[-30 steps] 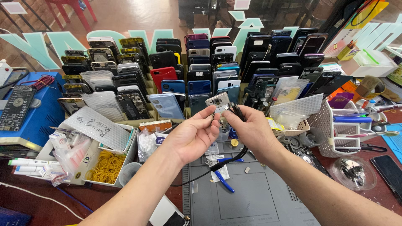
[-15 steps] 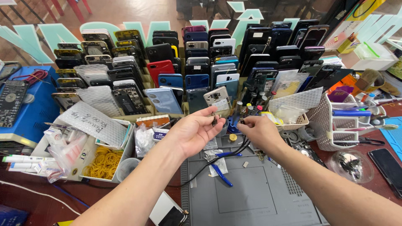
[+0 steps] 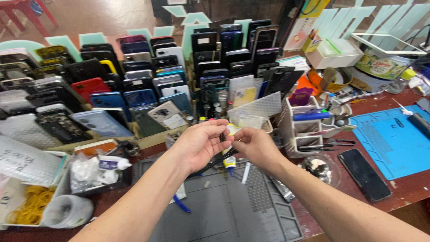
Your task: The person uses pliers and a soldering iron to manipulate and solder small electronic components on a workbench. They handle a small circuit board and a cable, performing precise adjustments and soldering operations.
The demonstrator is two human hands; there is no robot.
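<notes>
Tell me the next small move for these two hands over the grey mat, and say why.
Probably lower both hands onto the grey mat before going on. The left hand and right hand meet in mid-air, pinching a small dark part between their fingertips, with black strands hanging below. Crowded phones stand just behind, so anything dropped there could get lost.

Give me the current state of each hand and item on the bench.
Left hand: pinching a small dark part.
Right hand: pinching the same part.
Black cable: hanging below the hands.
Black phone: flat, screen dark.
Grey mat: flat on bench.
Rack phones: standing in rows.
</notes>
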